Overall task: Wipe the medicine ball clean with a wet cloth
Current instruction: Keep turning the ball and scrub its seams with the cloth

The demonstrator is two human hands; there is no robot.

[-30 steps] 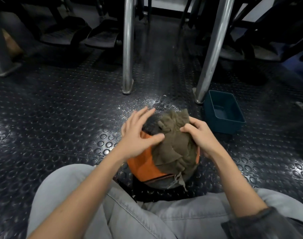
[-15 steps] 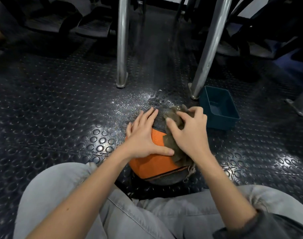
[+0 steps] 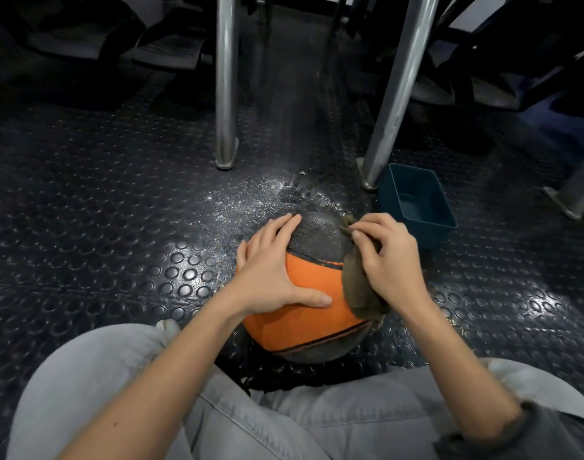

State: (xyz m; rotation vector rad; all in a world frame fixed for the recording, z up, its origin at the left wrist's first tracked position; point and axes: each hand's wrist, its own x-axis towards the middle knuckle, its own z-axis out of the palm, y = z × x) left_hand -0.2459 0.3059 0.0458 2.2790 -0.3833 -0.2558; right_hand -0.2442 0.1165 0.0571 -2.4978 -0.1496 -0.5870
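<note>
An orange and dark grey medicine ball sits on the studded floor between my knees. My left hand lies flat on its left side, fingers spread and thumb stretched across the orange panel. A brown-olive cloth hangs down the ball's right side. My right hand lies on top of the cloth, pressing it against the ball, fingertips curled over the cloth's upper edge. Most of the cloth is hidden under that hand.
A teal plastic tub stands on the floor just right of and beyond the ball. Two metal legs rise ahead, a third at the far right. A wet, speckled patch of floor lies beyond the ball.
The cloth has slid from the top of the ball down its right side under my right hand. My left hand has settled flat on the ball's left side.
</note>
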